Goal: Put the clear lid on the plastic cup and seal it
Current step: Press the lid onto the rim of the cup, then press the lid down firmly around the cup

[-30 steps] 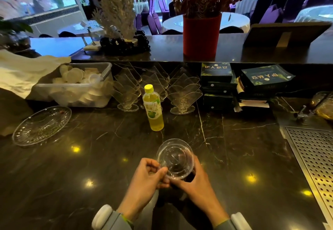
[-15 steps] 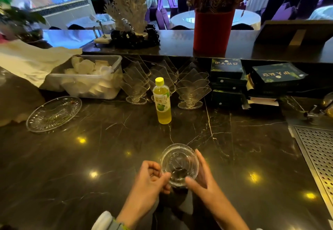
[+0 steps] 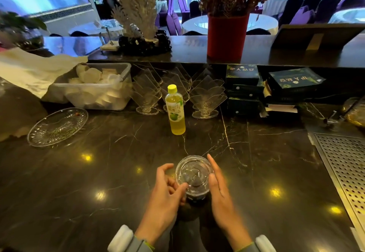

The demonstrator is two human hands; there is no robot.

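A plastic cup (image 3: 196, 197) with dark liquid stands on the black marble counter (image 3: 256, 172) near its front edge. The clear lid (image 3: 194, 173) lies flat on the cup's rim. My left hand (image 3: 166, 189) is to the left of the cup, its thumb tip resting on the lid's near-left edge and its fingers curled apart, off the cup. My right hand (image 3: 218, 184) lies along the cup's right side with straight fingers, its thumb touching the lid's rim. Neither hand is closed around the cup.
A yellow-green drink bottle (image 3: 174, 110) stands behind the cup. A glass plate (image 3: 57, 126) lies at the left, a bin of white cups (image 3: 98, 88) and clear fan-shaped holders (image 3: 206, 99) at the back, a perforated metal drain (image 3: 345, 170) at the right.
Both hands pinched the lid's near edge before. Now the fingers have spread and loosened, the right hand flattening beside the cup. The view has tilted slightly.
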